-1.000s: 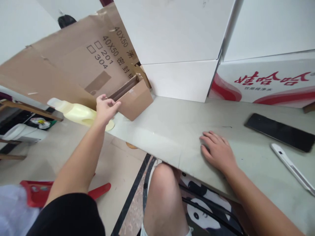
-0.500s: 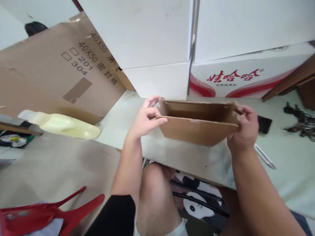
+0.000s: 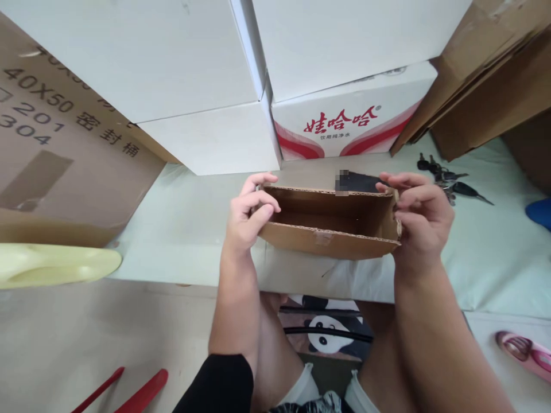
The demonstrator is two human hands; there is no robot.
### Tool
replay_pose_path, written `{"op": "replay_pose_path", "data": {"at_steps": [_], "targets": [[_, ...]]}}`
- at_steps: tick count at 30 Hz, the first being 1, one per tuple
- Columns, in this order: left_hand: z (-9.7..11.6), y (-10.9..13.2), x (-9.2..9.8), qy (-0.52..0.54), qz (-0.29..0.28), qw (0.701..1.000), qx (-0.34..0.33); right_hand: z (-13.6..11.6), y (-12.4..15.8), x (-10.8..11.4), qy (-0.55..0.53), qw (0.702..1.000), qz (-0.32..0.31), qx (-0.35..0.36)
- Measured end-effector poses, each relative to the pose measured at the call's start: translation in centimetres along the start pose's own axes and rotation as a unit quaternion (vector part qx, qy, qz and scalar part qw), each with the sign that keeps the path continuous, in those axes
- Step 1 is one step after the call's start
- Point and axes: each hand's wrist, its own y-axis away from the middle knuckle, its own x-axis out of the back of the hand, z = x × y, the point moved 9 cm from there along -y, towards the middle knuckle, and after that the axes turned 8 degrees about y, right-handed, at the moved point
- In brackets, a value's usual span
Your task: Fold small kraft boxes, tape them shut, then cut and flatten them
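An open-topped cardboard box (image 3: 331,244) stands on the pale green cloth surface in front of me, its hollow inside facing up at me. My left hand (image 3: 253,212) grips its left end, with the thumb and fingers around the top rim. At the opposite end my right hand (image 3: 422,212) pinches the right rim, fingers bent over the edge. A piece of clear tape shows on the near wall. Behind the box lies a dark flat object (image 3: 365,182), partly hidden by the box and my right fingers.
White cartons (image 3: 215,137) and a red-lettered carton (image 3: 344,126) are stacked behind. Keys (image 3: 451,178) lie at the right. At the left are a large brown carton (image 3: 64,143) and a pale yellow plastic object (image 3: 60,265). A pink slipper (image 3: 527,353) is at lower right.
My view has swung to the right and looks further down into the box. Both hands still hold the box ends. The white cutter seen earlier beside my right wrist no longer shows.
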Motion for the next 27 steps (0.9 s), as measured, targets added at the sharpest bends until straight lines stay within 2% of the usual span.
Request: {"op": "replay_pose_path", "data": {"at_steps": [5, 9, 13, 18, 23, 27], "targets": [[-0.4, 0.0, 0.7, 0.027, 0.018, 0.999, 0.013, -2.5, 0.4, 0.1, 0.087, 0.991, -0.054, 0.088], [0.1, 0.1, 0.1, -0.003, -0.003, 1.000, 0.002, -4.2, 0.3, -0.8, 0.225, 0.959, -0.102, 0.139], [1.0, 0.1, -0.5, -0.045, -0.022, 0.998, -0.025, -4.3, -0.4, -1.2, 0.308, 0.935, -0.135, 0.111], [1.1, 0.1, -0.7, -0.072, -0.045, 0.996, -0.035, -3.8, -0.8, -1.1, 0.303, 0.934, -0.169, 0.083], [0.1, 0.2, -1.2, 0.028, -0.102, 0.994, -0.013, -1.6, -0.9, -0.8, 0.238, 0.950, -0.202, 0.016], [-0.9, 0.5, -1.9, 0.097, -0.149, 0.984, 0.032, -0.7, -0.8, -0.8, 0.207, 0.957, -0.202, -0.004]]}}
